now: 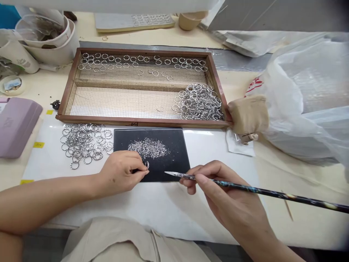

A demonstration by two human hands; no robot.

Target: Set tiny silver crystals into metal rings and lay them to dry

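Between the thumb and fingers of my left hand (122, 171) is a small silver ring (147, 165), held over the near edge of a black mat (174, 145). My right hand (223, 189) grips a dark patterned pen (253, 190) with a pointed white tip (171, 174). That tip hovers to the right of the ring, apart from it. Scattered on the mat lies a patch of tiny sparkling stones (148, 148). A loose heap of silver rings (84, 143) rests on the white sheet left of the mat, beyond my left wrist.
Behind the mat stands a wooden-framed mesh tray (144, 123) with rows of rings along its far side and a ring pile (200, 102) at right. A purple case (19, 125) sits left. Right are a beige pouch (249, 113) and a white plastic bag (308, 98).
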